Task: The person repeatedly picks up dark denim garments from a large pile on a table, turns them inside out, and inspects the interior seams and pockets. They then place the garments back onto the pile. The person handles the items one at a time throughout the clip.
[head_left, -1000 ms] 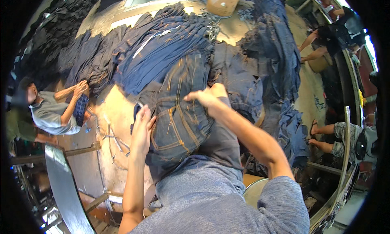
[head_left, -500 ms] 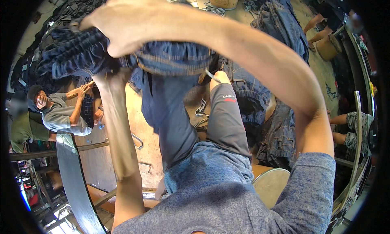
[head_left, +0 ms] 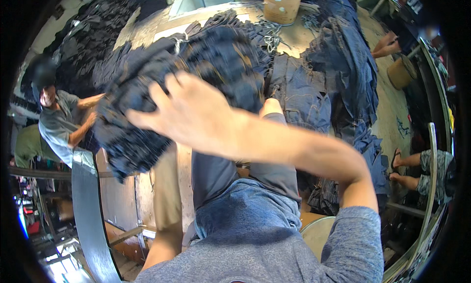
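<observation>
A thick bundle of dark blue denim garments (head_left: 135, 148), smeared by motion, is raised in front of me over my left forearm (head_left: 167, 194). My right hand (head_left: 194, 108) reaches across to the left over the bundle, its fingers spread apart against or just above the cloth; contact cannot be told for sure. My left hand is hidden beneath the denim, so its fingers do not show. Orange stitching and a pale tie or strip (head_left: 180, 41) show on the bundle's far side.
More denim garments (head_left: 301, 81) lie flat to the right of my knees. A large heap of dark cloth (head_left: 91, 42) is at the far left. A brown drum (head_left: 283, 7) stands beyond. A person in a grey shirt (head_left: 59, 121) works at the left, beside a dark curved panel (head_left: 88, 209).
The bundle has come lower and spread wider across the front. My right hand has moved down and right, its fingers now apart. The left hand has gone under the denim.
</observation>
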Available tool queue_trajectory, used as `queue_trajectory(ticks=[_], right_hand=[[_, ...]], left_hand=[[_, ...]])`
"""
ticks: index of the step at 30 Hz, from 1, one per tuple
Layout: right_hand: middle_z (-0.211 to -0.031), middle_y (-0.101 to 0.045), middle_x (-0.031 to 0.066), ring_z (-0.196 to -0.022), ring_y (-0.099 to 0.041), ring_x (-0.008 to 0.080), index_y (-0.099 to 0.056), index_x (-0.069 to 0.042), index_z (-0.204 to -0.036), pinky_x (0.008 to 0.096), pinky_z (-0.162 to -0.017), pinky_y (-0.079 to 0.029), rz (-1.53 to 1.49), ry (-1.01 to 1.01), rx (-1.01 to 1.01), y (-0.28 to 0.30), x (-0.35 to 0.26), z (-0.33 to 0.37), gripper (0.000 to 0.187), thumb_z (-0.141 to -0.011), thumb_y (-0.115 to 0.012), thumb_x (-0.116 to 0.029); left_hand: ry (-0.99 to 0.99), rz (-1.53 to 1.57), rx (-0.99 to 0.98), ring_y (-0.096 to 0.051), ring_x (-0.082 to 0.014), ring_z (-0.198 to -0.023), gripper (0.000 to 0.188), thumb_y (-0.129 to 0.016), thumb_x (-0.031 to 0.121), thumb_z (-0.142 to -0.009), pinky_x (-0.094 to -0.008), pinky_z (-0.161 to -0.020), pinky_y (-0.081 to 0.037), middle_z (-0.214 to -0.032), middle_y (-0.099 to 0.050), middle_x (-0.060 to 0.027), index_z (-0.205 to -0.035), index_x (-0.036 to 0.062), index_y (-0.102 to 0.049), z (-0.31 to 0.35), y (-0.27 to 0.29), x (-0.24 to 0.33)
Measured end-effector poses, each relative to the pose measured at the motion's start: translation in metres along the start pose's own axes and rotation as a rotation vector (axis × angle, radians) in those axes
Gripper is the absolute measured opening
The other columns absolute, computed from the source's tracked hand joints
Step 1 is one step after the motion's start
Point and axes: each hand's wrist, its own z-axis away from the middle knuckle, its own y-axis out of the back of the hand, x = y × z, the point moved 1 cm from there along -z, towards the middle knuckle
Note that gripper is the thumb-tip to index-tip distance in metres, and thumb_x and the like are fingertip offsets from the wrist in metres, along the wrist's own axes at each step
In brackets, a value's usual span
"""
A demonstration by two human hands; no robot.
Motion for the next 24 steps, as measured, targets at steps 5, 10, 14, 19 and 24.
queue_trajectory(ticks=[5, 10, 14, 19, 24], right_hand=[[-0.144, -0.065, 0.0324, -0.125, -0.066, 0.0502, -0.053, -0.029, -0.164, 0.0507, -0.104, -0.055, -0.149, -0.151, -0.059, -0.107, -0.088, 0.094, 0.062, -0.103, -0.059, -0.021], [-0.163, -0.051, 0.0321, -0.139, -0.059, 0.0515, -0.048, -0.029, -0.167, 0.0502, -0.107, -0.055, -0.308, -0.131, -0.261, -0.126, -0.126, 0.153, 0.067, -0.102, -0.061, -0.023], [-0.16, -0.055, 0.0215, -0.142, -0.058, 0.0422, -0.064, -0.02, -0.151, 0.047, -0.108, -0.057, -0.638, -0.033, -0.347, -0.105, -0.1, 0.167, 0.056, -0.097, -0.076, -0.032], [-0.108, -0.079, 0.0057, -0.105, -0.072, 0.0297, -0.078, -0.011, -0.126, 0.0448, -0.094, -0.059, -0.717, -0.208, -0.128, -0.109, -0.024, 0.126, 0.038, -0.092, -0.087, -0.026], [-0.107, -0.08, 0.0078, -0.108, -0.074, 0.0328, -0.078, -0.011, -0.129, 0.0473, -0.092, -0.059, -0.536, -0.166, -0.377, -0.148, 0.022, 0.107, 0.038, -0.098, -0.079, -0.034]], left_hand=[[0.271, -0.162, 0.312, -0.066, -0.0255, -0.13, 0.058, -0.066, 0.041, -0.11, -0.0457, -0.112, -0.052, -0.15, -0.066, -0.0109, -0.156, 0.006, -0.058, 0.105, 0.199, -0.007], [0.4, -0.41, 0.435, -0.069, -0.0219, -0.124, 0.053, -0.065, 0.033, -0.114, -0.0395, -0.106, -0.055, -0.149, -0.066, -0.0097, -0.157, 0.0035, -0.055, 0.201, 0.285, 0.041], [-0.215, -1.041, 0.698, -0.07, -0.0195, -0.117, 0.04, -0.071, 0.028, -0.113, -0.0355, -0.1, -0.057, -0.13, -0.072, -0.0072, -0.143, 0.0038, -0.062, 0.204, 0.233, 0.075], [-0.256, -1.335, 0.087, -0.074, -0.0206, -0.108, 0.025, -0.083, 0.016, -0.102, -0.0345, -0.098, -0.058, -0.12, -0.077, -0.0079, -0.122, 0.0036, -0.076, 0.156, 0.099, 0.055], [-0.329, -2.012, -0.553, -0.067, -0.037, -0.127, 0.056, -0.093, 0.033, -0.085, -0.0465, -0.111, -0.053, -0.132, -0.075, -0.0147, -0.13, 0.0049, -0.074, 0.141, 0.007, 0.011]])
